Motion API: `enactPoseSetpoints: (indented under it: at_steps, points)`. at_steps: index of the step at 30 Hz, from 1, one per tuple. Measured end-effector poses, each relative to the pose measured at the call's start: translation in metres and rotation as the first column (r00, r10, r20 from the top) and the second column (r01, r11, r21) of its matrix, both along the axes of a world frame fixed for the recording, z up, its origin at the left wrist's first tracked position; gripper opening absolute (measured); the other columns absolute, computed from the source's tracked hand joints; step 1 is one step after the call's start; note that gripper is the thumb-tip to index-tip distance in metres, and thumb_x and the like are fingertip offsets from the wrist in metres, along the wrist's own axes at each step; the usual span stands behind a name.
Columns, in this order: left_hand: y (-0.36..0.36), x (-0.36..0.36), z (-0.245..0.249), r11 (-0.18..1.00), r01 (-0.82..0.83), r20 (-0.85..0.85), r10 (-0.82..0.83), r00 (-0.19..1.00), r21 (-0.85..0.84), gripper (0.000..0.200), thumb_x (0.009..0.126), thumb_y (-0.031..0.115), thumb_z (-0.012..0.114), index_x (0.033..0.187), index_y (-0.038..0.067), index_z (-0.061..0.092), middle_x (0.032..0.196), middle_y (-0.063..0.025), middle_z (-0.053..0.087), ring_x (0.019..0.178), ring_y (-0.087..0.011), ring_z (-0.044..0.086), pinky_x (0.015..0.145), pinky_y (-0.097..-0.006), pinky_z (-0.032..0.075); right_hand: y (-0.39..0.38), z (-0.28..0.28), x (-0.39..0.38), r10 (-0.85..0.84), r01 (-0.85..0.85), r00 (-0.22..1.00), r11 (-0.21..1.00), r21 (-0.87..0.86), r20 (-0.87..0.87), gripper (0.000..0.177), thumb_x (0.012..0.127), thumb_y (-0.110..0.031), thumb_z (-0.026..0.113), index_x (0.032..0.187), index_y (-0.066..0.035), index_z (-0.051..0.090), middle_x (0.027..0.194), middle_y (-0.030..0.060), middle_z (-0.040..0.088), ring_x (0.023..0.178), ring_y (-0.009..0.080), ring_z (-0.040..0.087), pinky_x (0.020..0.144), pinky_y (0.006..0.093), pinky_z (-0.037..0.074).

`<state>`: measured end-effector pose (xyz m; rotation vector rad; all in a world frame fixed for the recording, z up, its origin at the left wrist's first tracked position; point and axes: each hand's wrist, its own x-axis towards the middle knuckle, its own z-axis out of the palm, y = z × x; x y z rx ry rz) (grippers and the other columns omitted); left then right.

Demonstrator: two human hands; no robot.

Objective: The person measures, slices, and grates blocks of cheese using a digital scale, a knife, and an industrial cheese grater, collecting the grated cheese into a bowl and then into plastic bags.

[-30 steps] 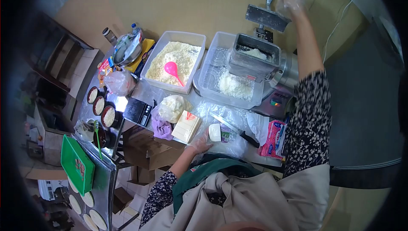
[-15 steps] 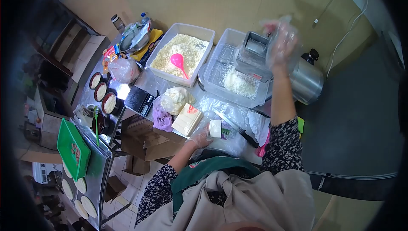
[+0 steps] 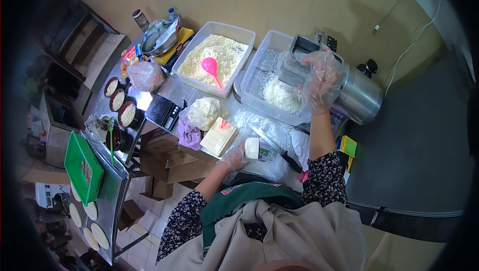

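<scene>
My right hand point(image 3: 324, 79), in a clear plastic glove, is over the right side of a metal grating machine's hopper point(image 3: 299, 46). Its fingers are spread and nothing shows in them. Below the hopper, a clear plastic tub point(image 3: 255, 74) holds a heap of white shreds point(image 3: 280, 95). My left hand point(image 3: 234, 158), also gloved, rests at the table's front edge with its fingers loosely out. Just right of it lies a small white block point(image 3: 252, 147) on plastic wrapping. A larger pale block of cheese point(image 3: 219, 136) lies above my left hand.
A knife point(image 3: 274, 146) with a dark handle lies right of the small block. Another tub point(image 3: 239, 61) holds pale shreds and a pink scoop point(image 3: 210, 69). A black scale point(image 3: 163, 112), filled bowls point(image 3: 128, 115) and a green tray point(image 3: 84, 168) are leftward. The machine's metal body point(image 3: 361, 96) stands right.
My right hand has come down from above the machine to the near right side of the hopper. My left hand stays almost in place, while the whole view has shifted slightly.
</scene>
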<state>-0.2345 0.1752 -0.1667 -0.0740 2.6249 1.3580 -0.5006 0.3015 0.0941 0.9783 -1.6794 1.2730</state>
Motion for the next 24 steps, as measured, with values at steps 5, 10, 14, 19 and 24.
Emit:
enactPoseSetpoints:
  at_steps: [5, 10, 14, 19, 24]
  points:
    - [-0.001, -0.004, 0.052, 1.0, 0.006, 0.191, -0.003, 0.982, -0.011, 0.083, 0.075, 0.021, 0.066, 0.141, 0.002, 0.018, 0.126, -0.0264, 0.049, 0.117, -0.0392, 0.049, 0.101, -0.0396, 0.038, 0.003, 0.012, 0.014, 0.124, -0.127, 0.99, 0.991, 0.033, 0.069, 0.031, 0.092, -0.021, 0.041, 0.073, -0.004, 0.058, 0.069, 0.0073, 0.057, 0.079, 0.0232, 0.058, 0.103, 0.0462, 0.034]
    - [-0.001, 0.0, 0.039, 0.998, 0.02, 0.119, -0.012, 0.993, -0.061, 0.086, 0.077, 0.025, 0.064, 0.143, 0.002, 0.014, 0.126, -0.0277, 0.049, 0.114, -0.0404, 0.05, 0.1, -0.0404, 0.039, -0.001, -0.007, -0.008, 0.094, -0.091, 0.995, 0.993, -0.07, 0.045, 0.033, 0.093, -0.024, 0.042, 0.07, -0.005, 0.055, 0.067, 0.0065, 0.056, 0.077, 0.02, 0.057, 0.102, 0.0448, 0.035]
    - [0.0, -0.003, 0.04, 1.0, 0.004, 0.143, -0.006, 0.99, 0.011, 0.083, 0.075, 0.02, 0.065, 0.141, 0.003, 0.018, 0.12, -0.0274, 0.053, 0.111, -0.0401, 0.053, 0.097, -0.0407, 0.041, -0.008, 0.026, -0.003, 0.347, -0.25, 0.894, 0.911, -0.327, 0.285, 0.034, 0.094, -0.027, 0.044, 0.069, -0.005, 0.052, 0.066, 0.006, 0.054, 0.071, 0.0187, 0.054, 0.098, 0.0413, 0.037]
    - [0.0, -0.003, 0.045, 1.0, -0.016, 0.163, 0.012, 0.987, 0.023, 0.081, 0.073, 0.015, 0.066, 0.139, 0.002, 0.021, 0.119, -0.0267, 0.055, 0.113, -0.0385, 0.053, 0.098, -0.0395, 0.041, -0.015, 0.059, -0.025, 0.512, -0.401, 0.836, 0.816, -0.417, 0.197, 0.027, 0.096, -0.03, 0.048, 0.084, -0.007, 0.055, 0.068, 0.0034, 0.052, 0.064, 0.0123, 0.049, 0.062, 0.0268, 0.041]
    - [-0.003, -0.002, 0.021, 0.999, 0.028, 0.17, -0.034, 0.985, 0.034, 0.082, 0.076, 0.022, 0.067, 0.14, 0.005, 0.019, 0.126, -0.0264, 0.049, 0.115, -0.0397, 0.05, 0.1, -0.0413, 0.038, -0.017, 0.091, -0.031, 0.381, -0.233, 0.855, 0.888, -0.396, 0.351, 0.032, 0.096, -0.031, 0.047, 0.074, -0.008, 0.05, 0.064, 0.0028, 0.048, 0.061, 0.0123, 0.046, 0.059, 0.0287, 0.038]
